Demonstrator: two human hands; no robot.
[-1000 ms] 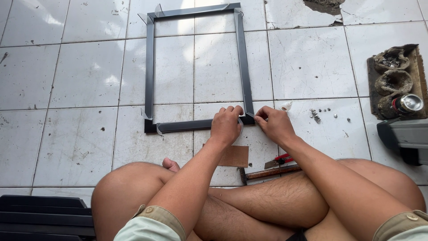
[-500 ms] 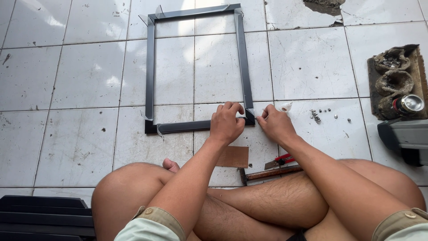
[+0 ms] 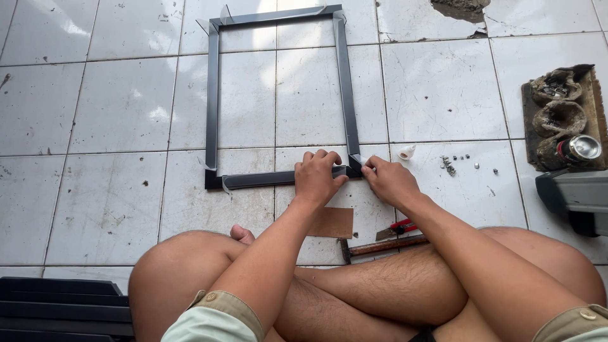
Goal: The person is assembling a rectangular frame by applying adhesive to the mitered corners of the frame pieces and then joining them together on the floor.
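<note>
Covering the dark frame [image 3: 278, 95] corner, left hand [image 3: 316, 177] and right hand [image 3: 389, 182] hide the joint.

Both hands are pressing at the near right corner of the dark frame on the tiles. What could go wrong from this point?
1. The frame lies loose on smooth tile; pressure from the left hand and right hand at one corner might skew the other joints.
2. Fingers sit right at the mitred corner and could get pinched.
3. Small screws lie scattered nearby and could be knocked away.
</note>
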